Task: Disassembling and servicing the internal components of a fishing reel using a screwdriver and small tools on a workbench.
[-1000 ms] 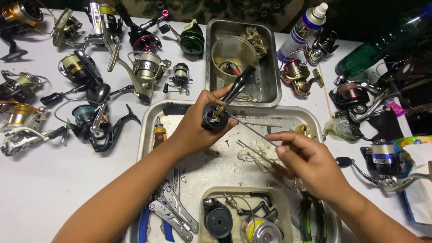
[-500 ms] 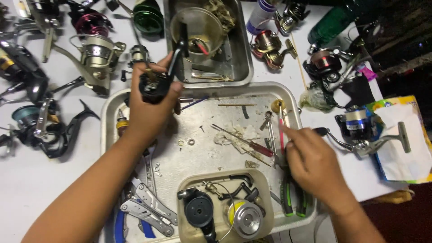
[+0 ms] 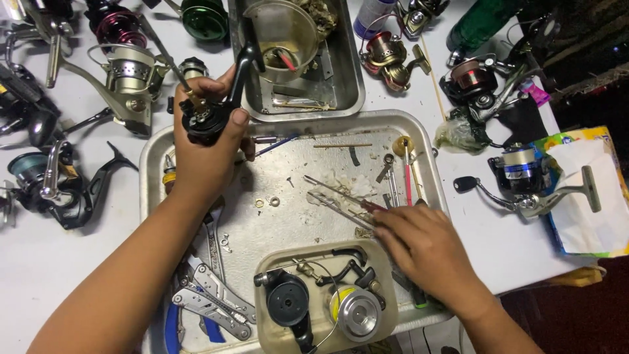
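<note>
A white table (image 3: 46,275) crowded with fishing reels; over the dented metal tray (image 3: 288,229) the left hand (image 3: 203,154) clamps a black reel body (image 3: 206,118), while the right hand (image 3: 419,246) pinches steel tweezers (image 3: 341,196); best keep the reel steady above the tray so small parts drop in

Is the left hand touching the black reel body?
Touching. The head view shows the left hand wrapped around the black reel body, thumb pressed on its side.

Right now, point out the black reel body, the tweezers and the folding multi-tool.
black reel body (image 3: 204,118), head view, its round housing.
tweezers (image 3: 341,196), head view, mid-shaft.
folding multi-tool (image 3: 213,303), head view, its handle.
</note>
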